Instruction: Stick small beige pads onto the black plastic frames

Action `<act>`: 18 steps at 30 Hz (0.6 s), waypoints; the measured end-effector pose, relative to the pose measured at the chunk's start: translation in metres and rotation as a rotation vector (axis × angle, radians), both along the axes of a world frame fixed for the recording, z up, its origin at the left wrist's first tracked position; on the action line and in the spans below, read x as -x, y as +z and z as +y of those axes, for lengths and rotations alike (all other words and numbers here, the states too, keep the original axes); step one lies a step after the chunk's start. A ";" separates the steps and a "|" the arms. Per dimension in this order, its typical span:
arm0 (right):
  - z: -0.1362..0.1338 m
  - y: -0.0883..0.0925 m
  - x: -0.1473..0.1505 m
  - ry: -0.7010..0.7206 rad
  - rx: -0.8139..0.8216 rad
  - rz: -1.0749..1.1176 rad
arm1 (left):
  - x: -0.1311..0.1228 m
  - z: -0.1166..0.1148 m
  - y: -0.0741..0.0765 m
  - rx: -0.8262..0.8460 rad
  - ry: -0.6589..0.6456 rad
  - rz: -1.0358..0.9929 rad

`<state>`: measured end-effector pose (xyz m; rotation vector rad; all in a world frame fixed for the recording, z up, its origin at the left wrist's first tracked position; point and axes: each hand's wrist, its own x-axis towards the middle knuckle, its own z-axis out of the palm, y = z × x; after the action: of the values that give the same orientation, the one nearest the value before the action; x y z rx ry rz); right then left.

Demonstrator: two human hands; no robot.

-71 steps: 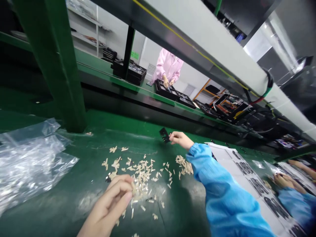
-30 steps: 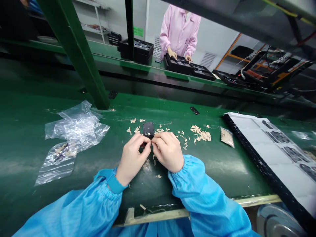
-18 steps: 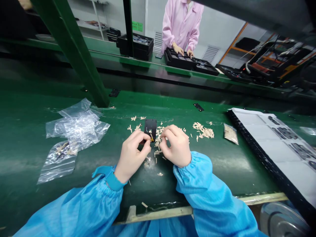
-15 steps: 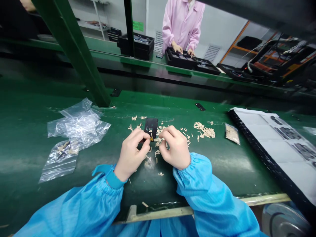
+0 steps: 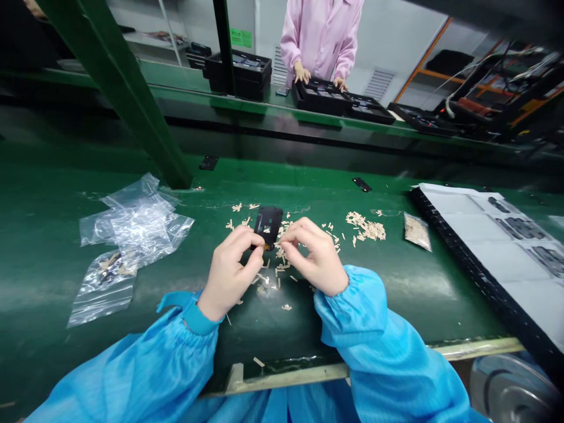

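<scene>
My left hand [image 5: 230,271] pinches the lower edge of a small black rectangular part [image 5: 268,223] and holds it upright above the green belt [image 5: 396,282]. My right hand [image 5: 314,255] is curled just right of it, thumb and forefinger pinched near the part's lower corner; whatever is between them is too small to make out. Several small beige strips [image 5: 282,258] lie scattered on the belt under and around both hands. Blue sleeves cover both my arms.
Clear plastic bags [image 5: 132,226] lie at the left by a green post [image 5: 118,88]. A beige strip pile [image 5: 365,226] and a small filled bag [image 5: 416,231] sit right, beside a tray of black parts [image 5: 484,247]. A person in pink [image 5: 321,35] works across at black trays [image 5: 343,103].
My right hand brought the black part in from the far belt; my left hand now pinches it. Over the last second the part tilted slightly and my right fingers shifted at its lower corner.
</scene>
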<state>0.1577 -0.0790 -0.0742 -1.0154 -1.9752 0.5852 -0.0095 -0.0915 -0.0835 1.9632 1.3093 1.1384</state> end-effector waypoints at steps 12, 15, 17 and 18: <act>-0.004 0.001 0.000 -0.058 -0.353 -0.338 | 0.002 0.004 -0.012 0.407 -0.104 -0.485; -0.006 0.001 0.003 -0.057 -0.424 -0.303 | 0.001 0.001 -0.011 0.437 -0.160 -0.513; -0.006 0.000 0.005 -0.054 -0.458 -0.300 | 0.001 0.000 -0.011 0.444 -0.189 -0.519; -0.006 0.000 0.006 -0.051 -0.471 -0.297 | 0.001 0.000 -0.010 0.444 -0.199 -0.521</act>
<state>0.1519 -0.0854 -0.0738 -0.8838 -2.1919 -0.0722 -0.0102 -0.0919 -0.0937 1.3239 0.9588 1.0547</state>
